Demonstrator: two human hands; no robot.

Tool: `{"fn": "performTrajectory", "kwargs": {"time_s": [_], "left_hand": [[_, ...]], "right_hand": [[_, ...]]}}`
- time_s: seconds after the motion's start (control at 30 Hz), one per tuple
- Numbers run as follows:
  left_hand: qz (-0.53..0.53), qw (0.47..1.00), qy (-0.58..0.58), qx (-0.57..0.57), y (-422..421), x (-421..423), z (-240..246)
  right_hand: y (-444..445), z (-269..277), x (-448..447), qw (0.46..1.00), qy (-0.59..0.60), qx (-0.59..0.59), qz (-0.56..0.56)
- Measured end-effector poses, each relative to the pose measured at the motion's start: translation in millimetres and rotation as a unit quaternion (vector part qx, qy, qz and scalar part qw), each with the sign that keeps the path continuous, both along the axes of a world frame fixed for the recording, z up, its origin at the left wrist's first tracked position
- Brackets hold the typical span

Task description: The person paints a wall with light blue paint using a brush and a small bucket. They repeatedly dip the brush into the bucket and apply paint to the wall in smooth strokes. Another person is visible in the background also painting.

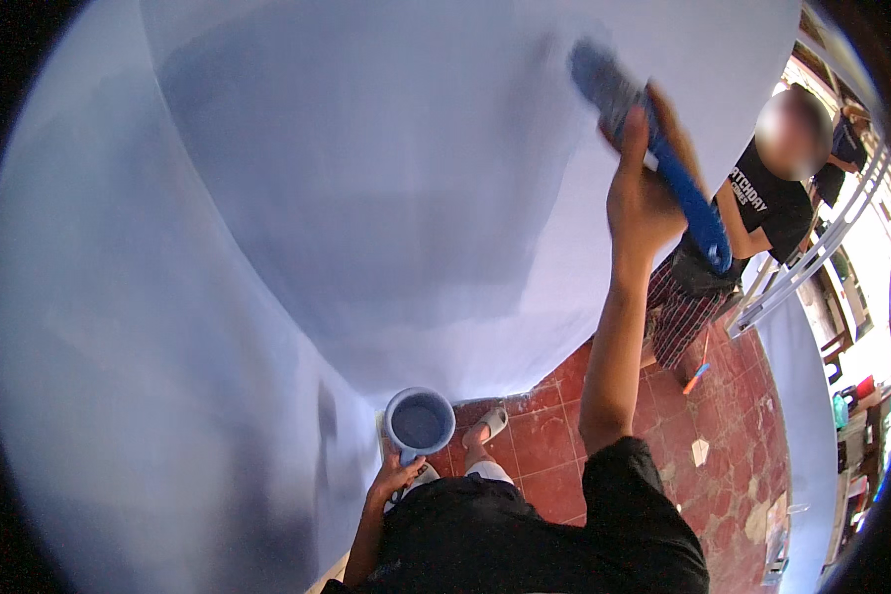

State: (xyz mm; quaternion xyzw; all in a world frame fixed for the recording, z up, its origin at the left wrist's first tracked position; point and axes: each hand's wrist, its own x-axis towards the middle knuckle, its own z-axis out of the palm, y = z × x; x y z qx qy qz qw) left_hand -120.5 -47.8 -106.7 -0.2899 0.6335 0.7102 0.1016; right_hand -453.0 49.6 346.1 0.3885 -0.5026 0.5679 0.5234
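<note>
My right hand is raised and grips a wide paintbrush with a blue handle. The bristles, dark with paint and slightly blurred, point up and left by the wall; whether they touch it I cannot tell. A darker blue-grey area covers much of this wall, with paler surface to its right and below. Low in front of my body, my left hand holds a dipper by its handle. Blue-grey paint is inside the round cup of the dipper.
A second wall meets the painted one in a corner on my left. Red floor tiles lie below. Another person is on the right, beside white metal bars. A pale scrap lies on the floor.
</note>
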Motion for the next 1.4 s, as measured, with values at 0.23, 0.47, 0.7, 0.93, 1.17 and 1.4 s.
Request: {"fn": "performTrajectory", "kwargs": {"time_s": [0.23, 0.47, 0.7, 0.93, 1.17, 1.4], "left_hand": [[0.018, 0.998, 0.049, 0.018, 2, 1, -17], [-0.01, 0.997, 0.055, 0.047, -1, -1, -25], [-0.003, 1.0, 0.023, -0.003, 2, -2, -3], [0.014, 1.0, 0.01, 0.01, 3, 1, -18], [0.042, 0.998, 0.035, 0.026, 10, 3, -8], [0.04, 0.998, 0.045, -0.013, 8, 5, -19]], "right_hand": [[-20, -54, 0, 0.979, -0.023, 0.155, -0.132], [-3, 19, 17, 0.98, 0.142, 0.108, -0.089], [-3, -7, -13, 0.929, 0.133, 0.315, -0.144], [-7, 50, -13, 0.937, 0.251, 0.213, -0.115], [3, -7, -3, 0.92, 0.123, 0.367, -0.06], [-34, 37, -23, 0.929, 0.254, 0.249, -0.107]]}}
